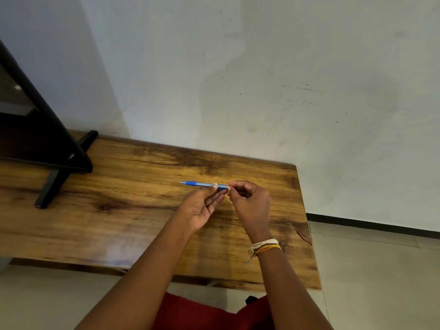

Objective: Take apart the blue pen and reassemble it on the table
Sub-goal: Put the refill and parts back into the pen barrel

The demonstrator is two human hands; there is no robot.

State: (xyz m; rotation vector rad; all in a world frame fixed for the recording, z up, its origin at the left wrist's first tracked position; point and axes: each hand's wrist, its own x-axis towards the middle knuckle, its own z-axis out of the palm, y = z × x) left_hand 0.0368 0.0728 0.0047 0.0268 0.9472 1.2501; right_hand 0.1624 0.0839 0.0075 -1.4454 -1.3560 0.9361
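Wooden table (133, 225) against grey wall (262, 67), blue pen (202, 184) above.

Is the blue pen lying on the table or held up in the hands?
Held up: left hand grips the blue pen level, right hand pinches its rear end.

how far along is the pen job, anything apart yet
Nothing looks taken apart: no loose parts show on the wooden table. In hand: the left hand holds the blue pen level above the table, tip pointing left, while the right hand pinches its rear end. Whether this is the start or the end cannot be told.
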